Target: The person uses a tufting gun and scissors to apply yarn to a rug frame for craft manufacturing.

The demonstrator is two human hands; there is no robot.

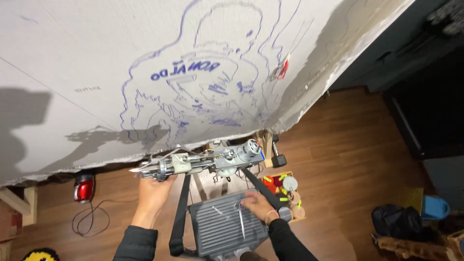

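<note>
Head view. Nearest: dark sleeves at bottom edge, then grey ribbed case (pixel 220 229) with black strap (pixel 180 215) hanging down its left side. Scissors (pixel 240 217) lying on the case lid.

Right hand (pixel 258 205) palm-down on the case's upper right corner, fingers spread loosely, just beside the scissors handles; nothing clearly gripped. Bracelet on that wrist.

Left hand (pixel 153 186) raised, closed around front end of tufting gun (pixel 203 162) from below. Gun held roughly level, needle tip pointing left, motor end to the right, just under the lower edge of the stretched white cloth (pixel 72 58). Gun not touching the case.

Cloth fills upper frame, tilted, carrying blue line drawing (pixel 203 82) of a figure. Small red-handled tool (pixel 280 70) stuck in cloth at right.

Below on wood floor (pixel 348 159): red lamp-like object (pixel 84 187) with black cable at left, small box (pixel 285 191) of bits with neon-green pieces right of the case, black dumbbell (pixel 278 157) above it, blue container (pixel 435 207) and dark bag (pixel 394 220) far right.
</note>
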